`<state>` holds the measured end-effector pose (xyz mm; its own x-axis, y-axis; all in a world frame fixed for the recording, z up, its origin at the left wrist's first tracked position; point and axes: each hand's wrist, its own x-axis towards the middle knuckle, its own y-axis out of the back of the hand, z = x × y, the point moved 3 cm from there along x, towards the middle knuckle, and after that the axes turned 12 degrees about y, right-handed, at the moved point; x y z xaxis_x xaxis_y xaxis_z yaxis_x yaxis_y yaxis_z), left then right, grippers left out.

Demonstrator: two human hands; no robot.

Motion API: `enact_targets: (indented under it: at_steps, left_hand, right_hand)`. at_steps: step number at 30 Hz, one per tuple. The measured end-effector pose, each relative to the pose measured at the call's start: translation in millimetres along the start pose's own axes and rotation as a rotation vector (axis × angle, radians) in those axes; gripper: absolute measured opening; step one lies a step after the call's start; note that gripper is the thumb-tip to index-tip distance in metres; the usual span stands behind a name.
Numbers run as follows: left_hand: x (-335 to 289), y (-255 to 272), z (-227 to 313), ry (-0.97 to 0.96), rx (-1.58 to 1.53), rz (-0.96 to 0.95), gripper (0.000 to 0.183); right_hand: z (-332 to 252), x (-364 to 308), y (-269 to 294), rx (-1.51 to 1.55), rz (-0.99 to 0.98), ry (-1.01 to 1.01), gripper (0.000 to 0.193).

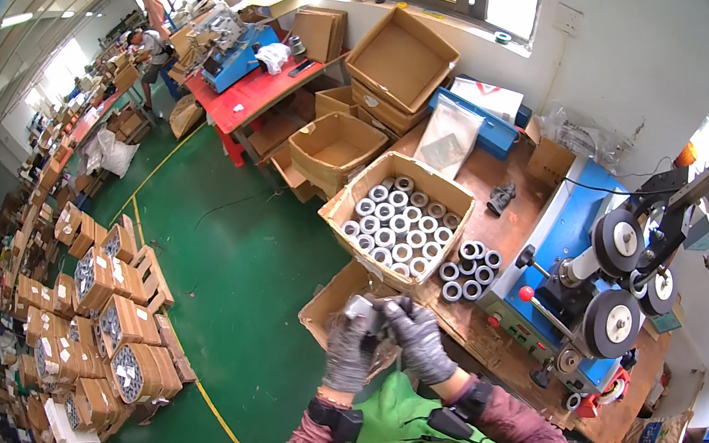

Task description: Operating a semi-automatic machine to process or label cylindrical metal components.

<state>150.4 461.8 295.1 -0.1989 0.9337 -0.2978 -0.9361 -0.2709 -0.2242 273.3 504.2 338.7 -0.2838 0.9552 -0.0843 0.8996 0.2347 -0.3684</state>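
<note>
- Out on the far left, a person [154, 59] stands among crowded work tables, while nearer us brown cartons [157, 368] sit stacked beside the yellow line on the green floor [230, 267].
- Moving right, at the far side, there's a red table [235, 107] carrying a blue machine [241, 59], with open cartons [338, 145] bunched just to its right.
- Now the near middle: the left hand [349, 352], in a grey striped glove, has its fingers curled around a small grey piece [359, 309], too blurred to name!
- That piece is up in front of the body, above a low open carton [331, 298].
- Just beyond, a cardboard box [359, 254] shows off its load of grey rings [400, 219].
- Right beside the left one comes the right hand [419, 341], gloved alike, fingers bent close to the piece; whether it pinches anything, I can't tell.
- On the wooden table [483, 335], loose rings [469, 272] cluster to the right of the box.
- And at far right, a big blue machine [513, 285] with black wheels [610, 324] and a red-knobbed lever [527, 294]!
</note>
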Motion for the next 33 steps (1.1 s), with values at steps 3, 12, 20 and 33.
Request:
enact_targets:
  at_steps: [3,12,20,33]
  left_hand:
    - [14,18,-3,0.052,0.306,0.108,0.032]
    - [96,283,21,-0.088,0.036,0.821,0.035]
    - [106,258,-36,-0.099,0.387,0.571,0.037]
    - [40,99,-149,0.535,-0.342,0.349,0.030]
  right_hand:
    - [29,17,5,-0.073,-0.111,0.026,0.027]
    - [63,18,126,0.024,0.293,-0.097,0.031]
    - [109,-11,153,-0.021,0.322,-0.409,0.047]
    - [179,-17,60,-0.007,-0.216,-0.613,0.034]
